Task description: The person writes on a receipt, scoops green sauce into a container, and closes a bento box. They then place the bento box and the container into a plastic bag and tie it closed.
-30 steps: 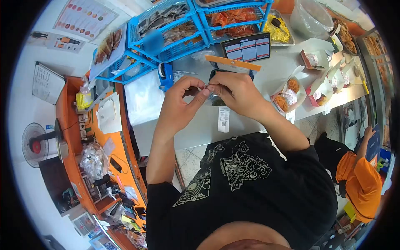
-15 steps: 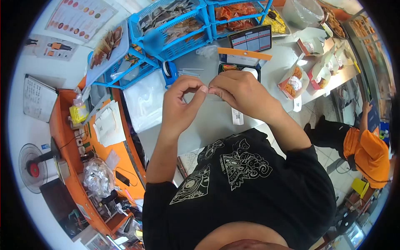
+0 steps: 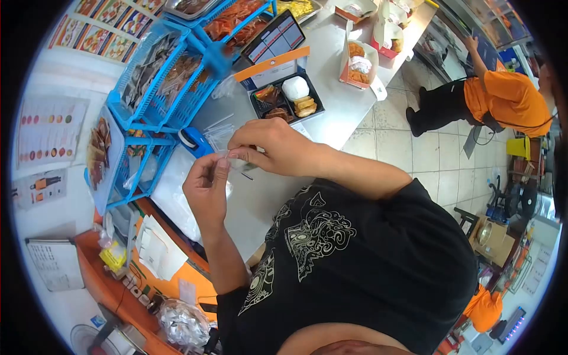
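Note:
Both hands meet over the metal counter (image 3: 236,204), fingertips pinched together. My left hand (image 3: 207,183) and my right hand (image 3: 273,147) hold a small clear piece, possibly a little plastic bag (image 3: 238,164), between them. A thin dark-tipped item shows just below my right fingers. Beyond my right hand sits a black meal tray (image 3: 288,99) with rice, yellow pieces and dark meat in compartments. Its raised lid flap is orange and blue. A blue tape dispenser (image 3: 195,142) stands just beyond my left hand, beside thin clear-wrapped sticks (image 3: 219,133).
Blue baskets (image 3: 168,74) with packets line the far left. A tablet (image 3: 274,38) stands behind the meal tray. Open food boxes (image 3: 359,62) are at the far right. Clear plastic bags (image 3: 177,192) lie left. A person in orange (image 3: 503,97) stands beyond the counter.
The view has turned and shifted, so the meal tray now shows fully beyond my hands. Both hands remain pinched together, and the small clear piece between them is now visible.

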